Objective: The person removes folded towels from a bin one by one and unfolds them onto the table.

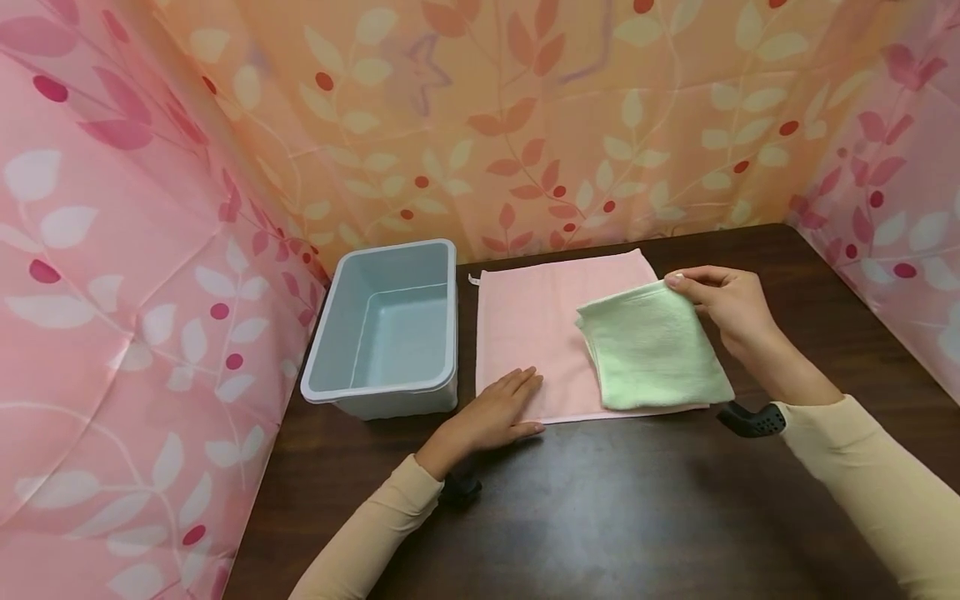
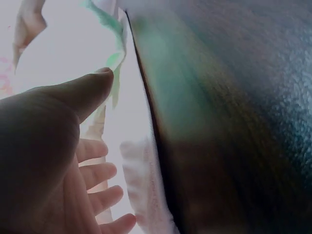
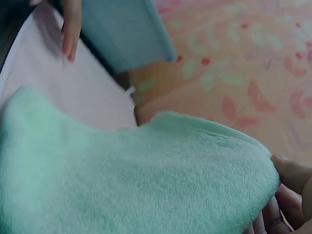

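Note:
A folded light green towel (image 1: 656,350) hangs from my right hand (image 1: 731,308), which pinches its upper right corner between thumb and fingers. In the right wrist view the green towel (image 3: 146,170) fills the foreground, its fuzzy face showing. Beneath it a pink towel (image 1: 532,325) lies spread flat on the table, its right part covered from sight. My left hand (image 1: 498,408) rests with extended fingers on the pink towel's front left corner. In the left wrist view the left hand (image 2: 83,180) has its thumb apart from the fingers, and the cloth there is overexposed.
Left of the pink towel stands a grey-blue plastic bin (image 1: 397,333) with nothing seen inside. The dark wooden table (image 1: 600,517) extends toward me. Floral curtains (image 1: 480,125) enclose the back and both sides. Black wrist straps (image 1: 750,420) sit at the cuffs.

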`<action>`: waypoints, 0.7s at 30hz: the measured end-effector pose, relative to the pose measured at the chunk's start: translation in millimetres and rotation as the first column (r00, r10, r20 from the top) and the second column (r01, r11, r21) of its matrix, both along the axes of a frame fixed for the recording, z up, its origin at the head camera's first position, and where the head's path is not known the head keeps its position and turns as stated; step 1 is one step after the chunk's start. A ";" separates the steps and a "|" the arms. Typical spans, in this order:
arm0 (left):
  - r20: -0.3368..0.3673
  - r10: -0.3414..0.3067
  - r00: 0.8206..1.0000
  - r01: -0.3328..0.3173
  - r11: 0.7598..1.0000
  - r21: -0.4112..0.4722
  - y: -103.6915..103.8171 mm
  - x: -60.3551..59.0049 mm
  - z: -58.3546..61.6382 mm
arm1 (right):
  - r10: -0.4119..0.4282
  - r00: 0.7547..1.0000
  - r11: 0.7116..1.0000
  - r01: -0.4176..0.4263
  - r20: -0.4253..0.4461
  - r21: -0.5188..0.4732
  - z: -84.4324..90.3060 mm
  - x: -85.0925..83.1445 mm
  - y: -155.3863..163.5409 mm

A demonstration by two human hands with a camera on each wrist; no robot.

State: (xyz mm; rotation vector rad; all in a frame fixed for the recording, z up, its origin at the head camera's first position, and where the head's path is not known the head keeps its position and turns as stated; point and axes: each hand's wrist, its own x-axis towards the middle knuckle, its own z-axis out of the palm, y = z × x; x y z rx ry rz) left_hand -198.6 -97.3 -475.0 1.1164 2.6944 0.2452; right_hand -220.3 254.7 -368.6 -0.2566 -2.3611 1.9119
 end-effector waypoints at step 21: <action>0.005 -0.010 1.000 0.011 0.998 -0.069 2.9 0.2 2.4 | 0.000 0.997 0.884 -0.038 0.081 0.466 -74.7 -60.8 81.3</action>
